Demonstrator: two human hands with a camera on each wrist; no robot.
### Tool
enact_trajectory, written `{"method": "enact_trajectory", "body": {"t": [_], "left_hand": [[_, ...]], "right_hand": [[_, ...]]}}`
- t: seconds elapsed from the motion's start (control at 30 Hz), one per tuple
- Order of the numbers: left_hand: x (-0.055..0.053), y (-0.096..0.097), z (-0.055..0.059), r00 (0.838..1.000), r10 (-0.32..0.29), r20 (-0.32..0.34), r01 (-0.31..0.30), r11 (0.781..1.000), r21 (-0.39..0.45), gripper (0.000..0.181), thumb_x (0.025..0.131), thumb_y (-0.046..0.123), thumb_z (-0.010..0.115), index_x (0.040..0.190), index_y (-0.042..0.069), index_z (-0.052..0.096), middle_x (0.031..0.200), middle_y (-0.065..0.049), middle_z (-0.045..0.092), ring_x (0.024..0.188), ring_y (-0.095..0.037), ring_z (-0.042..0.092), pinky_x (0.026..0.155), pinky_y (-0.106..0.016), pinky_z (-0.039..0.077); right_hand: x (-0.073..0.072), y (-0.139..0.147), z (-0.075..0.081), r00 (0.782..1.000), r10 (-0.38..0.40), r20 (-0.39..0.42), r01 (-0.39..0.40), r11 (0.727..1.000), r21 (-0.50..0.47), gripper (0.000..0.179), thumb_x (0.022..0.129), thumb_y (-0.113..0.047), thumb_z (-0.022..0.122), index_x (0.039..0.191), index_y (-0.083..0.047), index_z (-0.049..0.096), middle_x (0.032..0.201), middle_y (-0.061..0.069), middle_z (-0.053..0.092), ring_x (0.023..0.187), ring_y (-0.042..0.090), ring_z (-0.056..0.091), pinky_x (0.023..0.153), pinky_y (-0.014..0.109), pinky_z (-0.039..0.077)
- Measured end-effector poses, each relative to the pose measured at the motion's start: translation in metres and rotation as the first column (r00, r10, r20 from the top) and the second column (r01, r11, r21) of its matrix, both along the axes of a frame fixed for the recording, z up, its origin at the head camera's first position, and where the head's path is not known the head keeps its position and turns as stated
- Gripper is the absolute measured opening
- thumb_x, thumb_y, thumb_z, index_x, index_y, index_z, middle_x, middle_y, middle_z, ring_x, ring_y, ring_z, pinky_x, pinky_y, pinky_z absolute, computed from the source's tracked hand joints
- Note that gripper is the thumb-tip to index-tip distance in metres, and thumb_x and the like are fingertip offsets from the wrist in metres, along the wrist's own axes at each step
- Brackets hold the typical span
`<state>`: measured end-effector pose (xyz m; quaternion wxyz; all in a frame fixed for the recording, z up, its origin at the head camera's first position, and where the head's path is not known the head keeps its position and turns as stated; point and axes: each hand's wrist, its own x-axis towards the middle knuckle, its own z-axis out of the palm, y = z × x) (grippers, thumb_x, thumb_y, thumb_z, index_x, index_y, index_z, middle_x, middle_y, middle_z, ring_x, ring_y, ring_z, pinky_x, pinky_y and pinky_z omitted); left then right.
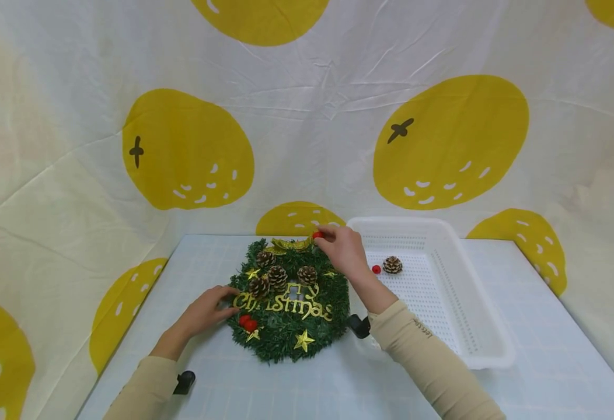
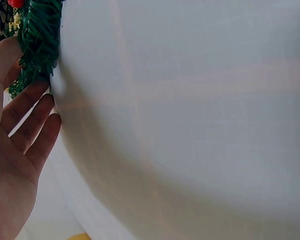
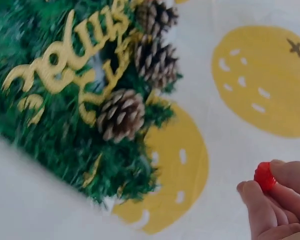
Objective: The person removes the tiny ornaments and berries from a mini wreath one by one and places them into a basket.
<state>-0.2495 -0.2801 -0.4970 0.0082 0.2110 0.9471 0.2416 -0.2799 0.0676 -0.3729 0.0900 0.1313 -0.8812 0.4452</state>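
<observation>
A green Christmas wreath lies on the table with gold lettering, several pinecones, gold stars and red berries on it. At its left edge, my left hand holds the greenery between thumb and fingers. My right hand pinches a small red berry between thumb and fingertips, above the wreath's upper right edge. A gold ribbon bow sits at the wreath's top.
To the right stands a white perforated basket, its left side partly behind my right arm. Inside it lie one pinecone and a red berry. A white cloth printed with yellow fruit hangs behind the table.
</observation>
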Motion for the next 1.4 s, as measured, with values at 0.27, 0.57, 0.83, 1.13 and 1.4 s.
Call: {"method": "enact_trajectory", "body": {"t": [0.27,0.57,0.83,1.13,1.4], "left_hand": [[0.0,0.001,0.001,1.0,0.013,0.007,-0.013,1.0,-0.007,0.04,0.092,0.029,0.07,0.124,0.007,0.062,0.116,-0.01,0.063,0.107,-0.03,0.059,0.09,-0.051,0.05],[-0.002,-0.001,-0.001,1.0,0.0,0.003,0.0,1.0,-0.008,0.041,0.092,0.032,0.069,0.124,0.007,0.062,0.115,-0.01,0.062,0.106,-0.031,0.06,0.089,-0.051,0.05],[-0.001,0.0,-0.001,1.0,0.004,0.011,-0.004,1.0,-0.002,0.04,0.091,0.028,0.07,0.124,0.006,0.062,0.114,-0.009,0.063,0.105,-0.029,0.06,0.089,-0.049,0.05],[0.001,0.002,0.0,1.0,0.007,0.012,-0.007,1.0,0.003,0.039,0.092,0.026,0.071,0.124,0.005,0.062,0.114,-0.009,0.063,0.106,-0.03,0.06,0.09,-0.05,0.05],[0.0,0.0,-0.002,1.0,0.004,0.003,-0.004,1.0,-0.007,0.04,0.092,0.028,0.07,0.125,0.006,0.061,0.116,-0.01,0.062,0.106,-0.03,0.059,0.088,-0.05,0.05]], "right_hand": [[-0.009,0.025,0.001,0.996,-0.056,0.064,0.054,0.998,0.041,0.037,0.097,-0.019,0.063,0.131,-0.005,0.063,0.118,0.016,0.068,0.101,0.03,0.065,0.078,0.041,0.054],[-0.02,0.055,-0.008,0.989,-0.099,0.111,0.088,0.991,0.101,0.039,0.097,-0.016,0.061,0.133,-0.001,0.06,0.125,0.018,0.064,0.11,0.034,0.062,0.09,0.046,0.052],[-0.024,0.073,-0.021,0.983,-0.118,0.144,0.097,0.984,0.148,0.038,0.097,-0.013,0.058,0.132,0.003,0.059,0.126,0.021,0.062,0.11,0.036,0.061,0.09,0.047,0.051],[-0.027,0.085,-0.034,0.972,-0.141,0.188,0.104,0.976,0.194,0.037,0.096,-0.013,0.06,0.129,0.006,0.06,0.122,0.023,0.064,0.102,0.036,0.063,0.08,0.042,0.054],[-0.031,0.094,-0.047,0.947,-0.13,0.294,0.052,0.964,0.261,0.042,0.097,-0.013,0.059,0.134,0.006,0.056,0.129,0.025,0.059,0.082,0.031,0.067,0.082,0.04,0.055]]}}
